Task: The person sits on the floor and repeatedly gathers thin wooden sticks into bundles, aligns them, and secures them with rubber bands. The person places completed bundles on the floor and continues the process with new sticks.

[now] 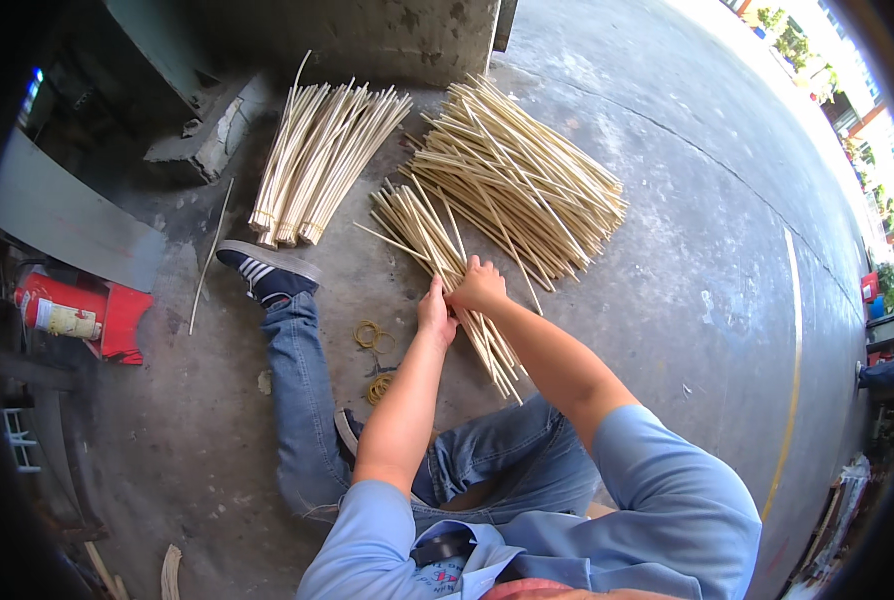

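Note:
Both hands are at a slim bundle of pale wooden sticks [419, 228] that slants across in front of me, its near ends above my bent leg. My left hand [437, 312] is closed round the bundle's left side. Close beside it, my right hand [479, 284] grips the same sticks from the right and above. Just beyond lies a big loose pile of sticks [527, 170], some crossing at odd angles. Several bundled sticks [332, 155] rest at the far left with their near ends lined up. Yellow rubber bands [369, 335] lie on the floor left of my left forearm.
My outstretched leg [302, 390] ends in a dark striped shoe [267, 270] near the bundles. One single stick [210, 255] lies left of it. A red canister [62, 305] and a concrete block [212, 135] are on the left. A yellow line [793, 370] runs along the floor at right.

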### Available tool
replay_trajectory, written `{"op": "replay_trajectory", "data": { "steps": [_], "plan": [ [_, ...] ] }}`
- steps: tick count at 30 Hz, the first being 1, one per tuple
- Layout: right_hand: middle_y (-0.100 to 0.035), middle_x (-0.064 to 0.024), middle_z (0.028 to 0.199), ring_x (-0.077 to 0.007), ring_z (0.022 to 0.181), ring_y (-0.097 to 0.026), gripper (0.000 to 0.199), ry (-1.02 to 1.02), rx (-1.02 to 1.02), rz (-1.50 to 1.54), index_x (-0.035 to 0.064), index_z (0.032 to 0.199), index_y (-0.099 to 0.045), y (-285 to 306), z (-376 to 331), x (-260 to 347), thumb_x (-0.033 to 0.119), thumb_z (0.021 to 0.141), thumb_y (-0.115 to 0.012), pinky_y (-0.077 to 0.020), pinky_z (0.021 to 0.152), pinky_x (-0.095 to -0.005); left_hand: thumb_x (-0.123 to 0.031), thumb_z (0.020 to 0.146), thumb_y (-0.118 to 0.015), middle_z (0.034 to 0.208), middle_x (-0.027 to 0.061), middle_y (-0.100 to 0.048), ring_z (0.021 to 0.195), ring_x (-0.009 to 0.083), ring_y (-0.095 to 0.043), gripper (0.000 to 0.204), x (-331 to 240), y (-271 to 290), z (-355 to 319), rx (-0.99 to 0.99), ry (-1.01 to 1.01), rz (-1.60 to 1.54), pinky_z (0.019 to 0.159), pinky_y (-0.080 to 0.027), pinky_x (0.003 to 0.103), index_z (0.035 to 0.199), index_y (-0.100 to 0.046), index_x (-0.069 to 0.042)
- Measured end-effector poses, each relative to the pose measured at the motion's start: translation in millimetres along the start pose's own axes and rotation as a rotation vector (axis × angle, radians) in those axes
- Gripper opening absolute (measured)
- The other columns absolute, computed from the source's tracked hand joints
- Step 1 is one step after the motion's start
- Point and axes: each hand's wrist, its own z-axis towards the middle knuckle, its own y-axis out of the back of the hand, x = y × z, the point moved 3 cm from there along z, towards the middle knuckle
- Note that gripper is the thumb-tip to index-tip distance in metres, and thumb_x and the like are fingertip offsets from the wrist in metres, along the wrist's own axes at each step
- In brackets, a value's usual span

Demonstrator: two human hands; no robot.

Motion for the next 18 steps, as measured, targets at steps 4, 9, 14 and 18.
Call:
{"op": "replay_trajectory", "data": {
  "steps": [4, 9, 14, 18],
  "plan": [
    [-0.07, -0.0241, 0.117, -0.0359, 0.11, -0.071, 0.096, -0.038, 0.077, 0.225, -0.0027, 0.133, -0.053, -10, 12, -20, 0.055, 0.065, -0.087, -0.0573, 0.093, -0.0404, -0.048, 0.103, -0.059, 0.135, 0.014, -0.062, 0.119, 0.0264, -0.062, 0.057, 6, -18, -6, 0.007, -0.027, 0.001, 0.1, -0.051, 0.045, 0.139, -0.055, -0.005],
    [-0.071, -0.0221, 0.121, -0.0335, 0.113, -0.07, 0.081, -0.047, 0.183, 0.284, 0.0012, 0.137, -0.057, -18, -7, 12, 0.049, 0.075, -0.079, -0.0562, 0.095, -0.0416, -0.046, 0.102, -0.061, 0.133, 0.013, -0.062, 0.118, 0.0262, -0.062, 0.059, -5, -3, -25, -0.038, -0.077, 0.019, 0.098, -0.052, 0.04, 0.138, -0.055, 0.0],
    [-0.068, -0.0251, 0.124, -0.037, 0.115, -0.068, 0.06, 0.124, 0.094, 0.567, 0.002, 0.125, -0.061, -9, -42, 29, 0.047, 0.085, -0.071, -0.0544, 0.094, -0.0458, -0.041, 0.103, -0.063, 0.134, 0.0116, -0.061, 0.122, 0.0233, -0.059, 0.054, -31, -9, -71, -0.002, -0.237, 0.122, 0.104, -0.048, 0.039, 0.14, -0.053, -0.003],
    [-0.069, -0.0211, 0.119, -0.0385, 0.112, -0.068, 0.057, 0.565, -0.12, 0.859, 0.0017, 0.124, -0.06, 30, -82, 39, 0.037, 0.083, -0.077, -0.0533, 0.093, -0.0443, -0.027, 0.101, -0.068, 0.142, 0.0132, -0.053, 0.131, 0.0213, -0.051, 0.06, -57, -35, -127, 0.129, -0.593, 0.396, 0.112, -0.04, 0.038, 0.147, -0.04, -0.001]
  ]
}}
